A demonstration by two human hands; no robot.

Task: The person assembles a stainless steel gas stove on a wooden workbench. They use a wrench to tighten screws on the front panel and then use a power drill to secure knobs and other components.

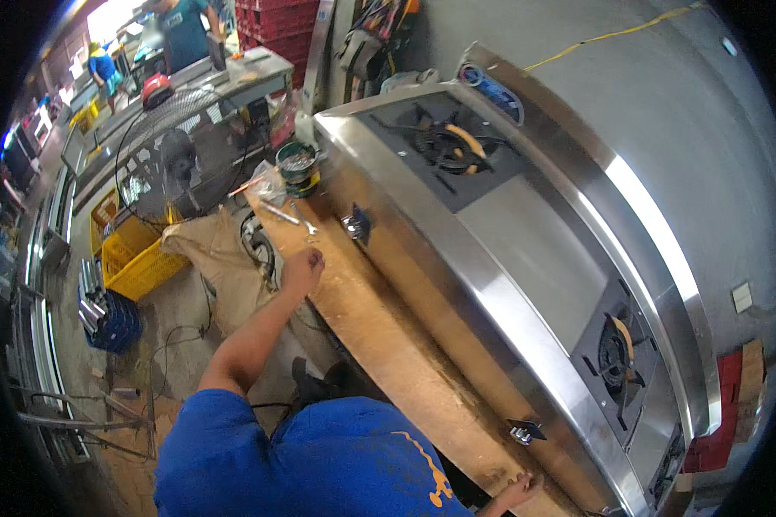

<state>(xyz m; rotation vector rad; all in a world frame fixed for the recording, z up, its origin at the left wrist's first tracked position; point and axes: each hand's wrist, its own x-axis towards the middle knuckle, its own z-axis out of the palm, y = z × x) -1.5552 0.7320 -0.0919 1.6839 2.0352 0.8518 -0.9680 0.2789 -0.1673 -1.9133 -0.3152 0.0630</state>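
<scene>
My left hand is closed over the wooden bench top, its fingers curled together; whatever they may hold is hidden. Just beyond it lie a small wrench and a slim metal rod. Down at the lower right, my right hand is by the bench, fingertips drawn together, and I cannot make out anything in them. A long stainless steel gas stove stands on the bench. Its front carries a black-and-chrome knob fitting near my left hand and a similar fitting near my right.
A dark green can stands at the bench's far end. Left of the bench are a brown cloth, a yellow crate, a blue basket of metal tubes and a large fan. Another person stands farther back.
</scene>
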